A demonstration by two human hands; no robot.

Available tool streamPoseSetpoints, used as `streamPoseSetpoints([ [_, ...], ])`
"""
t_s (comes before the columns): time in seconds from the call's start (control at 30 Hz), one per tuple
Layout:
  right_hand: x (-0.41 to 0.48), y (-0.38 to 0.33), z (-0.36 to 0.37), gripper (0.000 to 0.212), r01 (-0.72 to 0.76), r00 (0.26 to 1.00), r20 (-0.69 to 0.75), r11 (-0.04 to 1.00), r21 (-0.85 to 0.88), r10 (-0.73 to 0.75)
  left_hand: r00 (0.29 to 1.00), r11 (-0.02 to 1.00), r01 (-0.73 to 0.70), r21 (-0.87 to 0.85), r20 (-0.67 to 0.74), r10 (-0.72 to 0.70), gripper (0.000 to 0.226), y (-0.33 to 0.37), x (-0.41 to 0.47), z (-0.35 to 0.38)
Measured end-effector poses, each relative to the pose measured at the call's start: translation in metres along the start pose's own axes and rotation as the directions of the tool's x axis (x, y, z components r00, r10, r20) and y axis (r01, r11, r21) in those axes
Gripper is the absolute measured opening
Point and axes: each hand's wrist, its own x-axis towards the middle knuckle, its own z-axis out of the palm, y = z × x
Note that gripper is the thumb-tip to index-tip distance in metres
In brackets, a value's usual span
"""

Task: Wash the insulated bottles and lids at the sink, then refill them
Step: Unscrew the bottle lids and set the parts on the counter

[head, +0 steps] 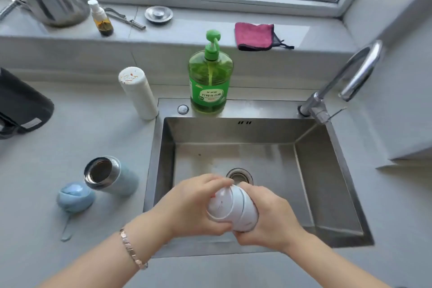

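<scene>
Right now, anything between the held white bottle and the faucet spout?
Nothing visible. The left hand and right hand grip the white bottle over the sink; the way to the faucet spout is open. The soap bottle stands on the back rim, left of that line.

White lid (231, 208), pale-blue bottle (126, 180), green soap bottle (210, 84), pink cloth (253, 35)

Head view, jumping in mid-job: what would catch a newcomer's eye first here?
First, the left hand and right hand together grip a white bottle over the steel sink, near its front edge. Next comes the bright green soap bottle standing on the sink's back rim. On the counter to the left, a blue bottle sits open with its blue lid beside it.
</scene>
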Motion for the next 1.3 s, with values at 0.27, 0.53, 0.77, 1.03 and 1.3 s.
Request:
streamPoseSetpoints([
  [0.27,-0.025,0.032,-0.006,0.059,0.013,0.995,-0.104,0.999,0.051,-0.008,0.715,0.585,0.689,-0.427,0.270,-0.645,0.038,0.052,0.016,0.018],
  [0.53,-0.042,0.040,-0.020,0.050,-0.019,1.000,-0.005,0.933,0.360,0.022,0.851,0.944,0.324,-0.065,0.456,-0.261,0.097,0.068,-0.004,0.004],
  [0.77,-0.035,0.043,-0.029,0.056,0.014,0.993,0.109,0.969,0.246,-0.042,0.993,0.997,-0.038,0.069,0.118,0.029,0.067,0.051,-0.006,0.018],
  [1.03,-0.016,0.077,-0.029,0.060,-0.161,0.926,0.244,0.884,-0.438,0.289,0.795,0.816,0.578,-0.001,-0.224,-0.564,0.063,0.007,-0.042,0.027],
  [1.3,0.012,0.070,-0.023,0.066,-0.041,0.811,0.360,0.659,-0.751,0.461,0.659,0.688,0.726,-0.007,-0.277,-0.699,0.055,-0.003,-0.070,0.025],
])
